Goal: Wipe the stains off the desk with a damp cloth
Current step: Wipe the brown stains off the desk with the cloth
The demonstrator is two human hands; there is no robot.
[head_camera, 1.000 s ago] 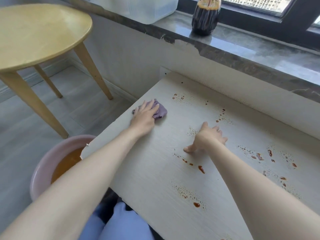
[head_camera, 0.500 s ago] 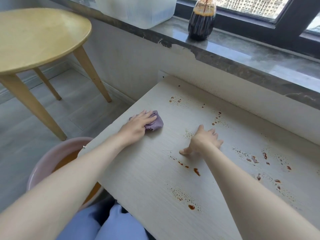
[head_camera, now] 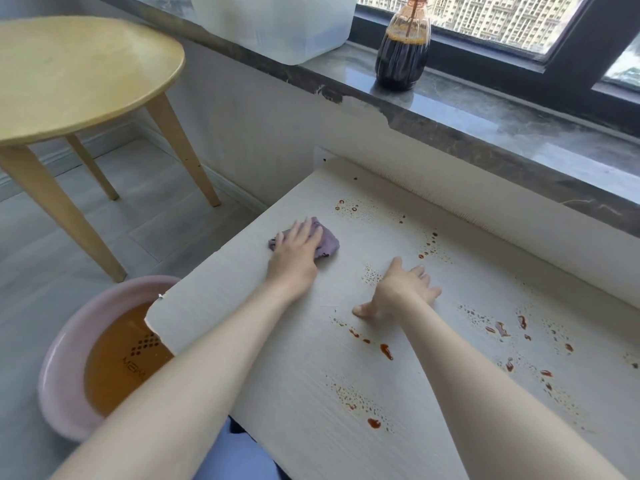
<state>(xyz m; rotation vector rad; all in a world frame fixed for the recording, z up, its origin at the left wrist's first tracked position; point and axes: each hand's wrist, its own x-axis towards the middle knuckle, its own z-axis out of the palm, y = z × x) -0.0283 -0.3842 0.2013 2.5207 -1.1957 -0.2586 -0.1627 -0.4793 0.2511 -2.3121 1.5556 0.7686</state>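
A person seated at a pale wood-grain desk (head_camera: 311, 358) presses one crumpled purple cloth (head_camera: 328, 244) against its far left part, near the left edge. The left hand (head_camera: 294, 259) lies flat on top of the cloth, fingers straight and close together, covering most of it. The right hand (head_camera: 403, 292) holds nothing: its fingers are spread and it rests on the bare desk, thumb pointing left, well apart from the cloth. Both forearms are bare.

Reddish-brown stains (head_camera: 386, 351) speckle the desk in several separate patches, all of them to the right of the cloth and around the right hand; the largest drops lie near the right forearm.

On the floor by the desk's near left corner stands one pink plastic basin (head_camera: 59, 393) of brownish water. One round light wooden table (head_camera: 69, 74) stands further left, three of its legs in view. The dark stone windowsill (head_camera: 485, 119) carries one ribbed bottle of dark liquid (head_camera: 401, 53) and one translucent white plastic tub (head_camera: 277, 26).
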